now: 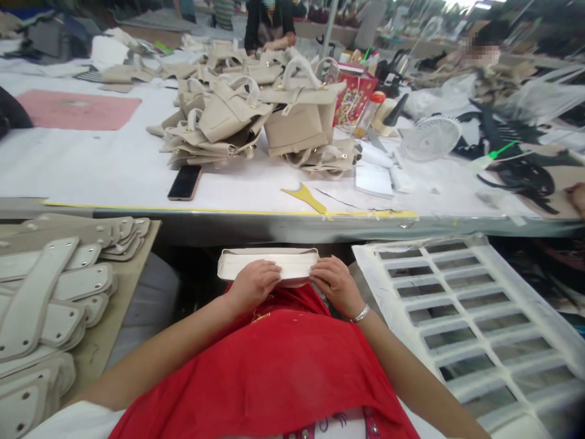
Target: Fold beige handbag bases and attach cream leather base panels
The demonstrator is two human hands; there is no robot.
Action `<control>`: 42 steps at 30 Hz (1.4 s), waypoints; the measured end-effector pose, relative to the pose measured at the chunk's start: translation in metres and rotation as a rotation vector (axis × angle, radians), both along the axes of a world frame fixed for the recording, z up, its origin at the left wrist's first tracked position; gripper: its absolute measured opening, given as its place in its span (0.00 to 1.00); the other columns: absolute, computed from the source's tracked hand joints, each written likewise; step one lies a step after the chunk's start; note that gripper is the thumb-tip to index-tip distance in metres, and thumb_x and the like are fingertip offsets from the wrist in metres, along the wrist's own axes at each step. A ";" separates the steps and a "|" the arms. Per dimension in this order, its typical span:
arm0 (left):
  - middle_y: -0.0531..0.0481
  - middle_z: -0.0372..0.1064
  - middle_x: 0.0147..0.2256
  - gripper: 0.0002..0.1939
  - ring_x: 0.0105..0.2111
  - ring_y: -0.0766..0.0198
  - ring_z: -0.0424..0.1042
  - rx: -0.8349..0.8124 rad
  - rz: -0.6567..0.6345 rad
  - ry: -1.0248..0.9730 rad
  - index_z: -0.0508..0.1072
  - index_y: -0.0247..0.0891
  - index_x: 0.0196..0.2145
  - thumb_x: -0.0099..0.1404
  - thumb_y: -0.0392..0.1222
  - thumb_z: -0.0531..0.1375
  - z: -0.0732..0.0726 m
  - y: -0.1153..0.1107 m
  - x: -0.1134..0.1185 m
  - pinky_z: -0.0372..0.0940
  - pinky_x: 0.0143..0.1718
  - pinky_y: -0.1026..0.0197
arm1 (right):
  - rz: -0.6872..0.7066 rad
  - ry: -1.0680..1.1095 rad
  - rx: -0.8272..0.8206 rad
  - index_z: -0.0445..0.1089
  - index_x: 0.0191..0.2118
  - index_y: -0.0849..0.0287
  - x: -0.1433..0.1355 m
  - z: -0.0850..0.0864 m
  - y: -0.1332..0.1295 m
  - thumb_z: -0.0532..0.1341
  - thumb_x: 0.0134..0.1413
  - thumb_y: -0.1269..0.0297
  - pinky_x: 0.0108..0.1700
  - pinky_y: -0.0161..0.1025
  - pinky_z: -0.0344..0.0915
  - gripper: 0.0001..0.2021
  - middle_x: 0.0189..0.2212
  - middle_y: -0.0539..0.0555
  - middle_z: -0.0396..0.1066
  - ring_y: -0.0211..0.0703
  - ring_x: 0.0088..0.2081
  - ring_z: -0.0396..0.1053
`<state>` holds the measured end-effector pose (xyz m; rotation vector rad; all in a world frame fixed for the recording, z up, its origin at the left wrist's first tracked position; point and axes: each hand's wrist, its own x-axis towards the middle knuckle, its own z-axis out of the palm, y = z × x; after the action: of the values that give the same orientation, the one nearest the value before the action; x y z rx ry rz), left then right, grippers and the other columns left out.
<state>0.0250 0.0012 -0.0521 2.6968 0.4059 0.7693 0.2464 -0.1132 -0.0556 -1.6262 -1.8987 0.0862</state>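
Note:
A shallow, cream tray-like bag piece (247,259) with raised edges rests at my lap, over the red apron (292,366). Across its near edge, my left hand (256,281) is closed, fingers curled on the piece's inner side. My right hand (337,283) pinches the right end of the same piece, and a silver bracelet circles that wrist. The underside of the piece is hidden.
Ahead, the white table (114,177) bears beige handbags (228,116), a phone (185,183), a yellow forked tool (305,198) and a small fan (432,137). Flat strap pieces (41,292) are stacked at left. A slatted white rack (466,305) stands right. People work beyond.

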 end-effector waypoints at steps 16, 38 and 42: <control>0.46 0.71 0.41 0.09 0.44 0.57 0.66 0.023 0.067 0.224 0.72 0.36 0.35 0.62 0.33 0.52 0.005 -0.007 0.008 0.61 0.47 0.55 | -0.084 -0.167 -0.136 0.71 0.31 0.55 -0.012 0.016 0.002 0.55 0.55 0.65 0.60 0.48 0.42 0.08 0.35 0.51 0.72 0.44 0.49 0.61; 0.47 0.67 0.30 0.08 0.32 0.57 0.64 -0.195 0.240 0.549 0.68 0.38 0.27 0.61 0.39 0.52 0.029 0.004 0.024 0.57 0.33 0.56 | -0.678 0.116 -0.546 0.60 0.26 0.58 -0.029 0.010 0.003 0.57 0.46 0.46 0.28 0.36 0.54 0.18 0.24 0.53 0.63 0.41 0.27 0.60; 0.48 0.68 0.29 0.07 0.32 0.57 0.65 -0.224 0.222 0.538 0.68 0.39 0.26 0.60 0.39 0.53 0.027 0.007 0.022 0.57 0.33 0.57 | -0.549 0.556 -0.892 0.60 0.18 0.59 -0.031 0.014 0.008 0.51 0.53 0.47 0.22 0.35 0.49 0.22 0.14 0.49 0.58 0.36 0.18 0.56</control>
<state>0.0468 0.0082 -0.0249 2.6345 0.8681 0.0216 0.2159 -0.1056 -0.0419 -2.2989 -0.9551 1.1479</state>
